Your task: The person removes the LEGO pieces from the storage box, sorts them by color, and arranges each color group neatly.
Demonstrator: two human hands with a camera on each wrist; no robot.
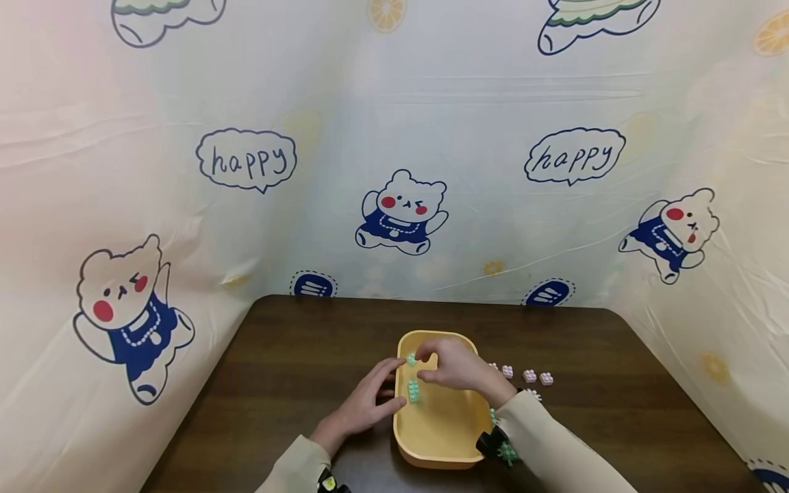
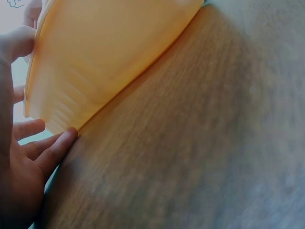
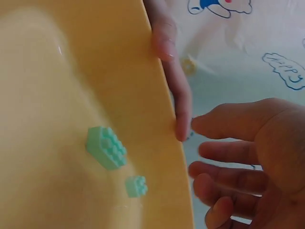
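A yellow tray (image 1: 444, 431) stands on the table. My left hand (image 1: 368, 404) is at its left side, fingers spread along the outer wall and the thumb at the rim. In the left wrist view, fingertips (image 2: 66, 136) touch the lower part of the tray wall. Above the tray's far part, my right hand (image 1: 453, 363) hovers with thumb and index finger apart and nothing visible between them. Inside the tray lie a longer mint-green toy brick (image 1: 414, 391) and a small mint-green brick (image 1: 411, 359), both near the left wall. The right wrist view shows both bricks apart from the fingers.
Several small pale pink bricks (image 1: 530, 376) lie on the dark wooden table (image 1: 290, 370) to the right of the tray. Green pieces (image 1: 508, 453) sit by the tray's right side, partly hidden by the right forearm. A printed curtain (image 1: 401, 103) hangs behind the table and at both sides.
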